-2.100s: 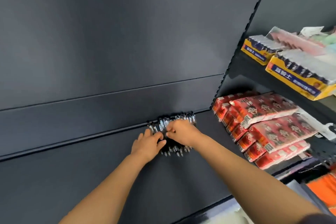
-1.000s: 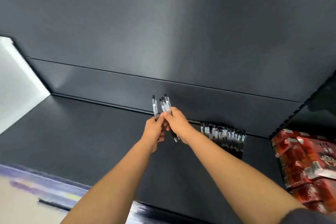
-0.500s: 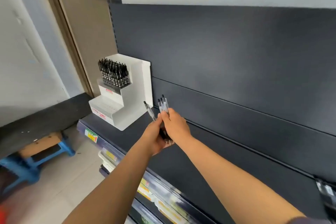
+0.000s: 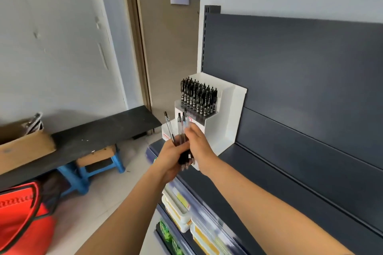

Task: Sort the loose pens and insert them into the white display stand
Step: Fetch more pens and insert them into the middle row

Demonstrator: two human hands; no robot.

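At frame centre the left hand (image 4: 169, 158) is curled round the lower ends of a small bunch of pens (image 4: 179, 130). It holds them upright with the clicker ends up, probably so they can go tip-first into the holes. The right hand (image 4: 200, 143) closes its fingers on the barrels higher up, from the right. Whether it pinches a single pen or the whole bunch I cannot tell. One pen leans out to the left of the others, so the bunch is fanned rather than squared; I take this as picking one out to insert.

Just behind the hands, right of centre, the stand (image 4: 229, 124) sits at the left end of the dark shelf (image 4: 279, 176), against the back panel (image 4: 300, 68). Its top tier is packed with racked pens (image 4: 199, 95). The lower steps, partly hidden by the hands, look unfilled. The held pens are near those steps, not yet in.
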